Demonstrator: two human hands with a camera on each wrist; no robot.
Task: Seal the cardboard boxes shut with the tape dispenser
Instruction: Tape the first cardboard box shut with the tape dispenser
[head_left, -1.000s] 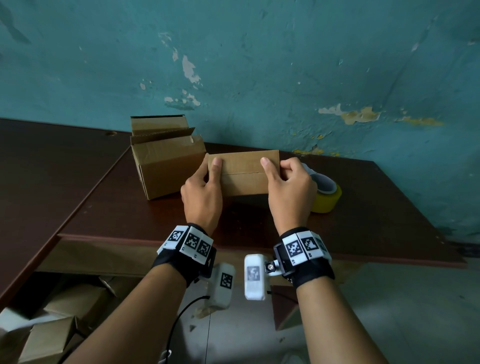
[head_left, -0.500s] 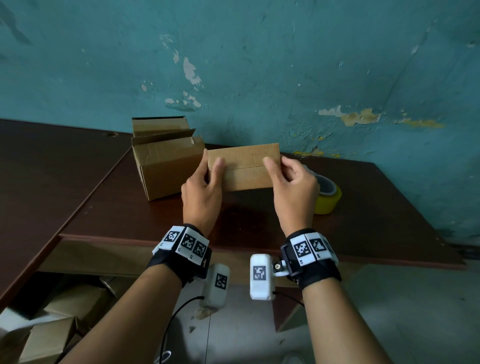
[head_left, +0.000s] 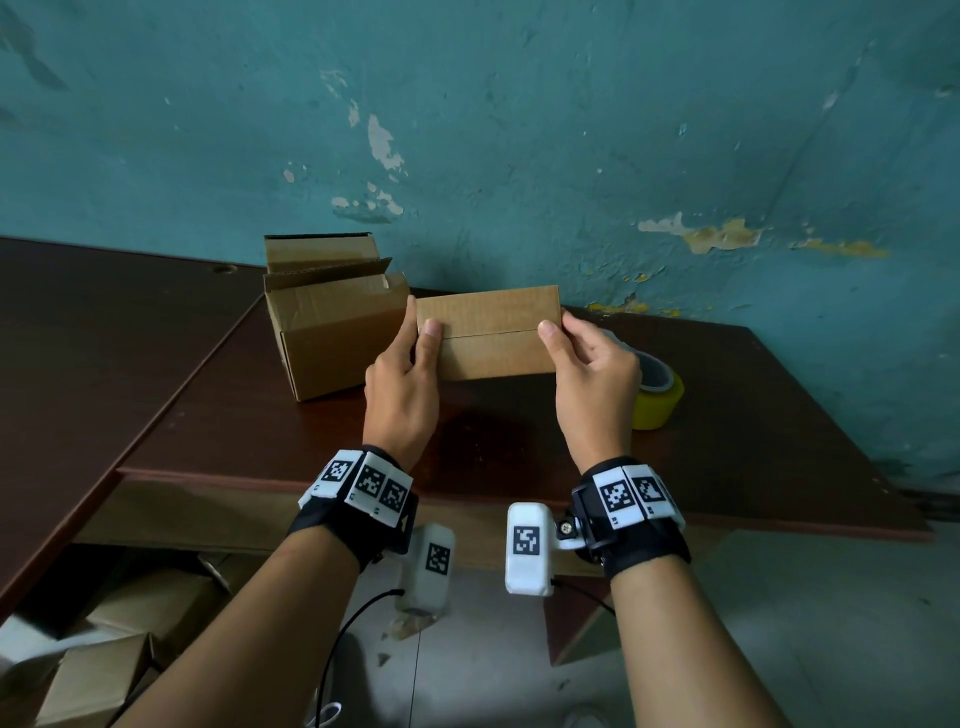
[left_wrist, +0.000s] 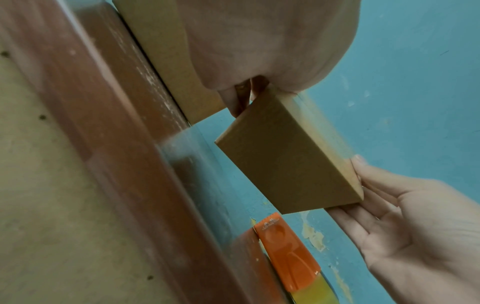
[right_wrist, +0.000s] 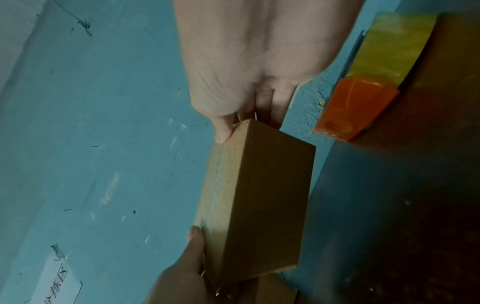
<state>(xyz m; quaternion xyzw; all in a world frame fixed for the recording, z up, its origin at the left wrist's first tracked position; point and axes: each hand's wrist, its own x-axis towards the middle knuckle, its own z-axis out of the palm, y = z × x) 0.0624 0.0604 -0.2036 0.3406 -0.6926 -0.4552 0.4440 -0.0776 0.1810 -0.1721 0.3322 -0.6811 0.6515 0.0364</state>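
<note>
Altogether two boxes, one dispenser.

Small box held up, tape at desk's right

Closed brown box off desk, seam facing up; open box at back-left; yellow tape dispenser, orange cutter, back-right.

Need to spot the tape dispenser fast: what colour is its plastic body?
Orange body on a yellow tape roll; clearest in the right wrist view.
</note>
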